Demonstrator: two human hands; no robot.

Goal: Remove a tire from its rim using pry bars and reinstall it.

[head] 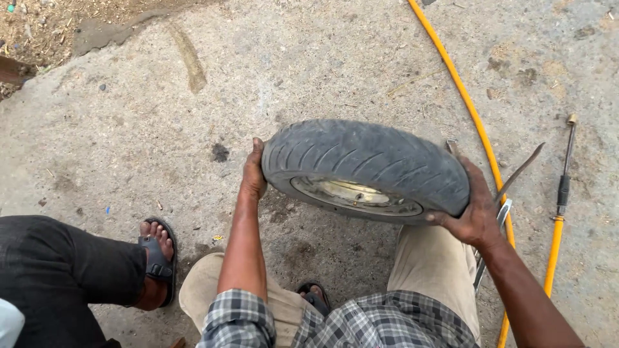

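wearer: squatting, checked shirt [361, 319], beige trousers [432, 270], sandalled foot [314, 298] between the knees
bystander: second person at lower left, dark trouser leg [61, 264], foot in black sandal [157, 258] on the ground, hands not in view
left hand [253, 173]: palm pressed flat to the tyre's left sidewall, thumb over the tread edge, gripping
right hand [474, 209]: fingers curled round the tyre's right lower edge, gripping from the side and under
tyre [364, 161]: small worn scooter wheel, grooved tread facing camera, lifted off the ground between both hands, tilted, right side lower
rim [354, 195]: pale metal, seen on the underside, dusty
step in hand (judgement): holding and turning the wheel for handling; best kept level with even pressure from both palms, fingers clear of the rim edge, weight close to the knees
tools: flat metal levers [519, 171] on the ground just beyond the right hand
hose [464, 96]: yellow, runs from top centre down past the right wrist
air nozzle [566, 174]: thin rod with brass tip, lies at far right
ground [193, 116]: rough concrete, dark oil spots
far edge: dirt and straw [39, 26] at top left
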